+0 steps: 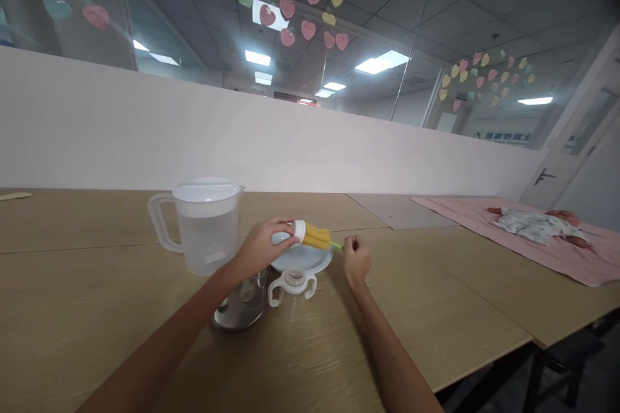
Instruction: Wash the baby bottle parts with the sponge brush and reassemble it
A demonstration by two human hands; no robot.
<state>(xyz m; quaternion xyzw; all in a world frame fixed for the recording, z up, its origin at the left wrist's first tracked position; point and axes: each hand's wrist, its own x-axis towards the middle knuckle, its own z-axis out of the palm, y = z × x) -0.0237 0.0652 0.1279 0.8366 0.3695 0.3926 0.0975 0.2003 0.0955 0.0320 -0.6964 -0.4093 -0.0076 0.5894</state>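
Note:
My left hand (268, 239) grips a white bottle cap (299, 231) on its side, with its opening to the right. A yellow sponge bottle brush (317, 237) meets that opening; whether its tip is inside I cannot tell. My right hand (357, 261) is closed around the brush's thin green handle (336, 245). Below both hands is a white plate (320, 262). In front of it stands a clear baby bottle (293, 300) with a white two-handled collar and an uncovered mouth. A metal tray (238, 317) with small clear parts lies partly behind my left forearm.
A lidded translucent pitcher (208, 239) holding water stands to the left. At the right, a doll (537, 226) in patterned clothing lies on a pink cloth (465, 219). A pale flat stick (15, 196) lies at far left. A white wall backs the table; a stool is at lower right.

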